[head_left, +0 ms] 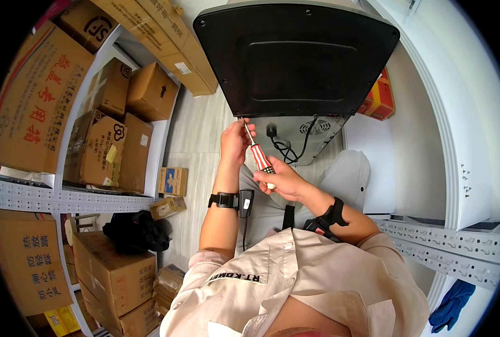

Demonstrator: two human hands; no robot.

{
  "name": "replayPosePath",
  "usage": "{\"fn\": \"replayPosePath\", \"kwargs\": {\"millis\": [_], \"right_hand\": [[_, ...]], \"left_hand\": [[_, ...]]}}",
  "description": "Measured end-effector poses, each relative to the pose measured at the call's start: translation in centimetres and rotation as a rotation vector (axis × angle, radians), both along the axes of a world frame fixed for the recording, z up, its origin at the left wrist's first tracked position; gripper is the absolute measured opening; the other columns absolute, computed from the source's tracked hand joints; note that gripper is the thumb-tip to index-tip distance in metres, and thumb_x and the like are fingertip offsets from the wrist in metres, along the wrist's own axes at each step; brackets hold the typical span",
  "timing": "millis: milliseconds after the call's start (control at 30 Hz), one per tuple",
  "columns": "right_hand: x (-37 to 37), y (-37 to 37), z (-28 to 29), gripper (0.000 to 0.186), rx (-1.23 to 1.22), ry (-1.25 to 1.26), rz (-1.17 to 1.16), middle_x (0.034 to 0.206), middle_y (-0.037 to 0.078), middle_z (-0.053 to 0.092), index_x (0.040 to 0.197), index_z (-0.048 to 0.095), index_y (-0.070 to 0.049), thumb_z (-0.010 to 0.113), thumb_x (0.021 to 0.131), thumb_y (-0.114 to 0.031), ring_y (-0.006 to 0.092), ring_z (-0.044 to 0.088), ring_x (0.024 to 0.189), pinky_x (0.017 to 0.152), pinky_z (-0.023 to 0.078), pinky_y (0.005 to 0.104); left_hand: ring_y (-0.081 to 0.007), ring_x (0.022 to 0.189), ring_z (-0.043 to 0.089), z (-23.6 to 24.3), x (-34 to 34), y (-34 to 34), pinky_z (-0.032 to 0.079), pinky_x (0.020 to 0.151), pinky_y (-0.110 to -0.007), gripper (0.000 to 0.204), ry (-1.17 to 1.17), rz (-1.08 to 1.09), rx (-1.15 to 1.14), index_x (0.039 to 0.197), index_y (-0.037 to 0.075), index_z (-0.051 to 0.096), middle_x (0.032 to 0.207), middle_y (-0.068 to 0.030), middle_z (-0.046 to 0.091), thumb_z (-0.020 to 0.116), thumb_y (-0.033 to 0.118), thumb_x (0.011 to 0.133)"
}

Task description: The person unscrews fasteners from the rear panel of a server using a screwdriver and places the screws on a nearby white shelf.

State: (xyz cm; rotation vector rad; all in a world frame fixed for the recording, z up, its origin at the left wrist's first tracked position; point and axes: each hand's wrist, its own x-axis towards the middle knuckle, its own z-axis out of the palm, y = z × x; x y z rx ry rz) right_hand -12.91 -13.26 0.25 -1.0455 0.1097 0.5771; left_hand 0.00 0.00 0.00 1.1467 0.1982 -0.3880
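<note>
A screwdriver [258, 155] with a red-and-white striped handle and a dark dotted band is gripped by my right hand [283, 178], its fingers wrapped round the pale handle end. Its thin metal shaft points up and left to the lower left corner of a large black panel [300, 62]. At that corner my left hand [236, 141] has its fingertips pinched together beside the shaft's tip. What they pinch is too small to make out. The panel belongs to a machine whose grey metal face [295, 147] shows below it, with a round vent [315, 127] and a black cable [301, 153] plugged in.
Cardboard boxes [42, 101] fill the white shelving on my left, and a long carton [174, 50] leans beside the machine. A red box [380, 96] stands at its right. Several small dark screws [467, 181] sit on the white surface at far right; a blue cloth [452, 306] lies lower.
</note>
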Motion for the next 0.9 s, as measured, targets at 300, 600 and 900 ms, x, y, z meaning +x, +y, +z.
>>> {"fn": "replayPosePath", "kwargs": {"millis": [300, 600, 900], "right_hand": [[-0.8, -1.5, 0.4, 0.037, 0.085, 0.058, 0.02, 0.096, 0.006, 0.061, 0.126, 0.047, -0.005, 0.057, 0.093, -0.019, 0.014, 0.059, 0.071, 0.058, 0.045, 0.0269], [-1.5, -2.8, -0.2, 0.036, 0.01, -0.053, 0.09, 0.096, 0.005, 0.061, 0.12, 0.051, -0.005, 0.063, 0.089, -0.019, 0.0136, 0.059, 0.072, 0.058, 0.043, 0.0263], [-2.3, -3.7, 0.6, 0.035, 0.054, -0.224, 0.09, 0.095, 0.002, 0.061, 0.119, 0.051, -0.007, 0.065, 0.088, -0.018, 0.0095, 0.057, 0.071, 0.058, 0.043, 0.0246]], "left_hand": [[-0.0138, 0.069, 0.062, 1.3, -1.4, 0.1, 0.048, 0.064, -0.027, 0.024, -0.08, -0.004, 0.075, 0.105, 0.004, 0.061, 0.087, -0.008, 0.069, 0.049, 0.024, 0.097], [-0.0132, 0.071, 0.064, 4.3, -4.2, 1.0, 0.051, 0.069, -0.026, 0.022, -0.389, -0.017, 0.199, 0.108, 0.0, 0.06, 0.085, -0.0125, 0.07, 0.05, 0.017, 0.098], [-0.0119, 0.075, 0.064, 6.6, -5.9, 1.0, 0.05, 0.071, -0.025, 0.018, -0.547, -0.067, 0.132, 0.108, 0.0, 0.059, 0.09, -0.0117, 0.071, 0.055, 0.012, 0.096]]}}
